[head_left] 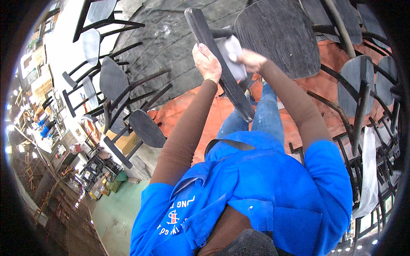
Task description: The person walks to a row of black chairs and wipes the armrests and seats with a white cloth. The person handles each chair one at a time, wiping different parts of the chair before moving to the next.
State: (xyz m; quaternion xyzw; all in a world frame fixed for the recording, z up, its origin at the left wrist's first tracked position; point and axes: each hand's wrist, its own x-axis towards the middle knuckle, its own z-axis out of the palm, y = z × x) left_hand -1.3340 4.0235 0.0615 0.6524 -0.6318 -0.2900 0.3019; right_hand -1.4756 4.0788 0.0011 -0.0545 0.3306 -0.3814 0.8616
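A black wooden chair stands in front of me, its curved back rail (234,90) slanting past my hands and its round-cornered seat (277,38) beyond, with visible grain. My left hand (207,63) grips the rail's outer side, fingers curled over its edge. On the inner side my right hand (252,61) is closed on a white cloth (236,69), which lies close against the rail. Motion smears the cloth and the right fingers; whether it is fabric or a soft pad is hard to make out.
Several black chairs (114,77) crowd the left, and more dark chairs (355,85) stand at the right. Orange-red sheeting (183,121) and dark sheeting (158,51) cover the floor. White plastic film (368,175) hangs at the lower right.
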